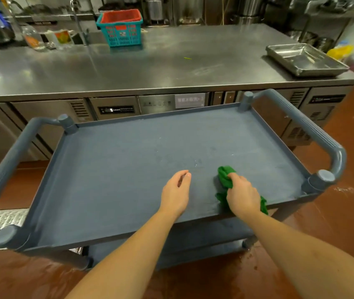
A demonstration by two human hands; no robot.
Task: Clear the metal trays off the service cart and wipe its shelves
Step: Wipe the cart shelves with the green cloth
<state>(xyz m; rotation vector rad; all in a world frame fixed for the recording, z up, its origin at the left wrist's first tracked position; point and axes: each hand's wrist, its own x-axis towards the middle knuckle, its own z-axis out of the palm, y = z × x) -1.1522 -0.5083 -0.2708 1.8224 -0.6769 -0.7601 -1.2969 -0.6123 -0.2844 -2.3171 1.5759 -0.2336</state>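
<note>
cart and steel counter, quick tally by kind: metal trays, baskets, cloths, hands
metal trays: 1 stack on the steel counter, number of trays in it unclear; 0 on the cart's top shelf
baskets: 1, teal with a red insert
cloths: 1, green, in the right hand
hands: 2, the left hand is empty
total: 5

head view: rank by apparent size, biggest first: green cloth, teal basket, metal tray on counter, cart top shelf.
1. cart top shelf, by far the largest.
2. metal tray.
3. teal basket, close to the tray in frame; it stands farther back, so the order is unsure.
4. green cloth, partly hidden under the right hand.
</note>
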